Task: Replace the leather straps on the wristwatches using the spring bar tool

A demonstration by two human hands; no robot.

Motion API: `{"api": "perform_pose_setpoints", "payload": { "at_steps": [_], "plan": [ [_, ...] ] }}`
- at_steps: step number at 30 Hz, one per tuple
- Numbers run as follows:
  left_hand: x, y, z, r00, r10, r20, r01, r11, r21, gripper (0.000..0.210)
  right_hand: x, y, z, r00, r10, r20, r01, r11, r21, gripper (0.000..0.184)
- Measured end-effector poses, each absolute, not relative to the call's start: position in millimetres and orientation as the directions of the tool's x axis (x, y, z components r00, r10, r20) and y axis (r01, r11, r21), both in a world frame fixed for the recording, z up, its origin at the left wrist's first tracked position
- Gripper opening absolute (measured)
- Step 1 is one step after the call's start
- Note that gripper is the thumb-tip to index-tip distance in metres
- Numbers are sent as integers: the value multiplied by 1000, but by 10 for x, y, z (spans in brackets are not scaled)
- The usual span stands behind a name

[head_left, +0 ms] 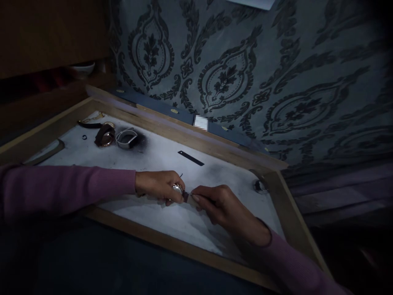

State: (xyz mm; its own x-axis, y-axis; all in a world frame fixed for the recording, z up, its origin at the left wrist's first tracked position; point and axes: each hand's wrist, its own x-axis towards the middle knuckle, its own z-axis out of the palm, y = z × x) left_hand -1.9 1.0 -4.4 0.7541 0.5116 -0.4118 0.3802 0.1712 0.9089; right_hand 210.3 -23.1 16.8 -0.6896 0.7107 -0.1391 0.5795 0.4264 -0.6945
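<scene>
My left hand is closed round a wristwatch with a round, shiny case. A short piece of dark strap sticks out from the case toward my right hand. My right hand pinches a thin tool, its narrow metallic tip touching or very near that strap. Most of the tool is hidden by my fingers, so its exact kind does not show. Both hands are low over the white floor of a shallow wooden tray.
Toward the tray's back left are a brown-strapped watch, a grey-banded watch and a curved strap. A flat black strip lies behind my hands. Another watch lies by the right wall. Patterned fabric rises behind.
</scene>
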Motion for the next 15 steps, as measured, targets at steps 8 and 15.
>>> {"api": "perform_pose_setpoints", "payload": {
  "at_steps": [8, 15],
  "plan": [
    [-34, 24, -41, 764, 501, -406, 361, 189, 913, 14, 2088, -222, 188, -670, 719, -186, 602, 379, -703, 30],
    [-37, 49, -89, 769, 492, -408, 345, 218, 913, 15, 2095, -211, 180, -670, 719, -182, 594, 373, -713, 31]
  ]
}}
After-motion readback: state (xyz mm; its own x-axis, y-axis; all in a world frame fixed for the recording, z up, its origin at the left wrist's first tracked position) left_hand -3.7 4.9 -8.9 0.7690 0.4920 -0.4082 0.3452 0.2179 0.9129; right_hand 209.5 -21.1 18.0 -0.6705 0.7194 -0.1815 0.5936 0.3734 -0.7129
